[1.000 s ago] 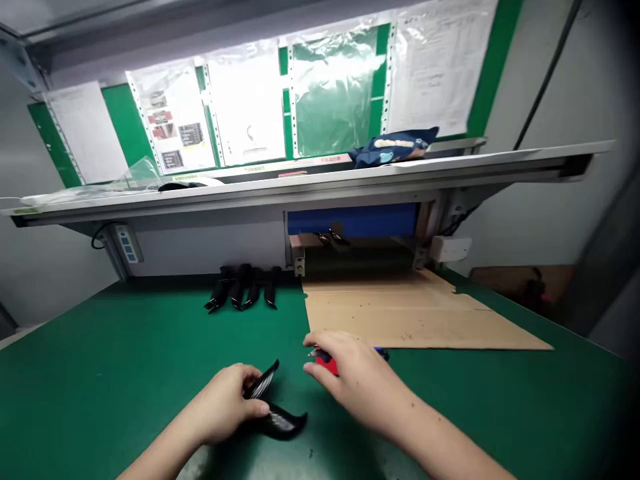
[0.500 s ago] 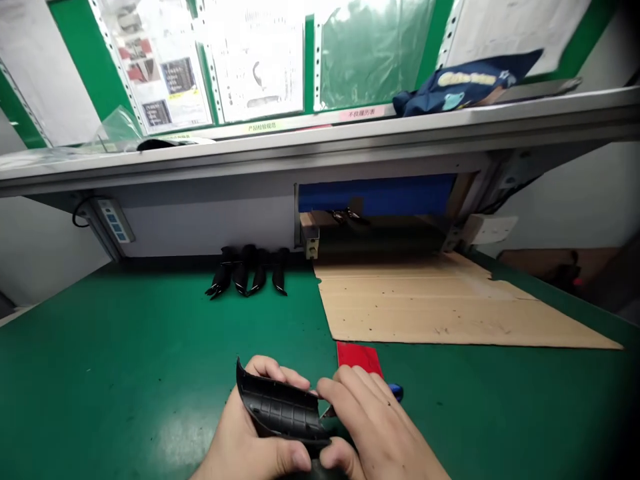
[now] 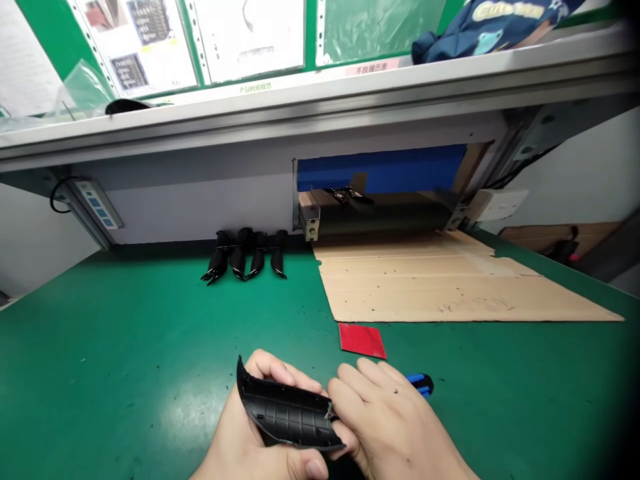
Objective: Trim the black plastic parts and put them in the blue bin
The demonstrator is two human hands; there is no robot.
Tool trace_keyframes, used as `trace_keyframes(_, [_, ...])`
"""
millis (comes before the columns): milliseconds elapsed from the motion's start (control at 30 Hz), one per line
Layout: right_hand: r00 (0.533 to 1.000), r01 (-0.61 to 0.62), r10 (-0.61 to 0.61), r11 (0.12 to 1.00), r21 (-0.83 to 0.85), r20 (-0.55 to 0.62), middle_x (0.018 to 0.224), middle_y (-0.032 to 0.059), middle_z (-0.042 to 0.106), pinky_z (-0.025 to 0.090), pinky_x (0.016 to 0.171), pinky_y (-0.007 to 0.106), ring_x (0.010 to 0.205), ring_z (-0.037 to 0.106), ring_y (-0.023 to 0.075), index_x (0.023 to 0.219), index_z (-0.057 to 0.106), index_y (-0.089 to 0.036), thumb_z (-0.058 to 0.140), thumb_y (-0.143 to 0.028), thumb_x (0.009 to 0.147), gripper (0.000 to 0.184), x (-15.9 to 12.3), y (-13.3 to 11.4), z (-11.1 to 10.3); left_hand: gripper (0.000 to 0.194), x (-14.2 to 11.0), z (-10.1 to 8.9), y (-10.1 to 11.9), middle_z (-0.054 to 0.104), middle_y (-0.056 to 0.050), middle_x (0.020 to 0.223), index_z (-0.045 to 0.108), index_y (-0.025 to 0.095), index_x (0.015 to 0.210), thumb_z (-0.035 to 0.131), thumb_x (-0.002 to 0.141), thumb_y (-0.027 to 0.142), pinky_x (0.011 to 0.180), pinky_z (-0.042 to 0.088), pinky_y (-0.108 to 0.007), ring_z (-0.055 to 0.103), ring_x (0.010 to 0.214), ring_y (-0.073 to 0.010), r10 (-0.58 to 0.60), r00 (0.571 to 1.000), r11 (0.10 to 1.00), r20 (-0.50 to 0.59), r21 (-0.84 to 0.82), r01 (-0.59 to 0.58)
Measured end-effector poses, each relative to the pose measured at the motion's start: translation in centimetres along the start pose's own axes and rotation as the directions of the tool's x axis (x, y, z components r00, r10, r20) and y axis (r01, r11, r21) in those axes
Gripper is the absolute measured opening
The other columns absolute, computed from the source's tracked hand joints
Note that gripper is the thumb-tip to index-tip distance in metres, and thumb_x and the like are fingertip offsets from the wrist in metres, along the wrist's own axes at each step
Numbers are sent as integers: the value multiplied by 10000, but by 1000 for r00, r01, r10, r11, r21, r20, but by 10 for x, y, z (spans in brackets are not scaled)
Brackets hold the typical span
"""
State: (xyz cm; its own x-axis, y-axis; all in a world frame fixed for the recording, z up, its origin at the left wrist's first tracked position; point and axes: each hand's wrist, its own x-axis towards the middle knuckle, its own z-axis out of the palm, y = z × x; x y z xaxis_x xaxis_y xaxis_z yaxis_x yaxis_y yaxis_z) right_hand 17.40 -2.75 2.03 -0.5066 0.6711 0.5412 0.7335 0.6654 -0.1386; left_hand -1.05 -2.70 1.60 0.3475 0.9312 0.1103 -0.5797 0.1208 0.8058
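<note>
My left hand [image 3: 265,427] grips a curved black plastic shell [image 3: 290,413], thumb along the near edge and fingers behind the far one. Its hollow, ribbed inside faces up. At the shell's right end my right hand [image 3: 380,413] is closed round a knife, whose blue and black handle [image 3: 420,383] sticks out behind the knuckles. A small metal blade tip shows at the shell's right edge; most of the knife is hidden by the hand. Just beyond the right hand lies a flat red pad [image 3: 363,340] on the green tabletop [image 3: 125,373].
Several glossy black parts [image 3: 243,257] stand at the back, left of centre. A cardboard sheet [image 3: 425,287] covers the back right, before an opening with a blue flap [image 3: 385,167]. Above runs a metal-edged shelf [image 3: 250,120] with a dark blue bag [image 3: 480,33]. Dark specks dot the tabletop.
My right hand and the knife have shifted right, and the blade tip is now against the shell's edge. The shell has slid slightly right. The view has tipped down.
</note>
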Motion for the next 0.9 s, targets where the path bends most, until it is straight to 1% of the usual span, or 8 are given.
trace_keyframes(100, [999,-23,23,999,31,28,647,8,472,189,555,321,582,357,188,677,456,-195,267,-292,1017,400,-2,1,2,525,-2,-2,0,652,-35,955,510,221,897,902,549,202,798,535,-354,640,935,-226,18,1000,997,20,68,-19])
trace_keyframes(200, [988,-47,19,982,181,151,653,14,512,238,562,317,580,396,184,691,485,-199,146,-436,1048,546,-2,4,-1,509,-2,-3,-2,653,-41,971,522,222,909,894,563,186,816,529,-367,634,949,-231,35,999,994,37,104,-38])
trace_keyframes(300, [935,-114,-62,881,459,350,666,-7,529,317,596,288,611,456,166,707,480,-208,75,-615,1009,649,3,10,-13,505,0,-2,-4,657,-31,971,521,224,908,892,567,181,829,512,-341,630,947,-203,24,998,998,53,49,-26])
trace_keyframes(367, [904,-225,-40,802,554,425,673,-23,516,344,601,255,641,469,156,691,440,-207,195,-715,956,624,6,14,-23,513,1,-1,-4,659,-27,972,514,225,912,894,569,192,836,502,-327,628,950,-191,3,999,1000,53,6,-3])
trace_keyframes(533, [923,-385,272,669,635,273,739,-32,507,367,605,234,667,454,154,801,486,-228,398,-752,894,539,5,14,-31,573,1,0,-6,662,-33,990,503,226,933,911,532,197,798,494,-292,627,954,-188,-45,999,999,3,-2,45])
trace_keyframes(700, [930,-367,256,666,649,264,754,-34,507,372,655,232,692,473,140,831,509,-227,412,-448,1017,305,2,5,-25,558,-2,2,-7,666,-25,1003,520,220,924,909,526,180,792,479,-270,627,903,-158,-49,999,998,2,34,48])
trace_keyframes(833, [891,-432,384,557,709,242,690,-37,417,363,579,232,622,406,138,779,452,-217,401,-419,1011,311,3,9,-25,566,-1,1,-4,671,-26,997,513,216,931,909,527,195,728,471,-227,625,827,-126,-59,997,994,-45,94,63])
trace_keyframes(900, [883,-442,418,585,680,214,707,-34,434,370,574,236,622,409,140,814,466,-219,421,-372,998,244,4,15,-24,582,0,1,-3,675,-30,990,513,214,944,914,521,218,714,470,-215,622,820,-122,-48,997,994,-66,96,55])
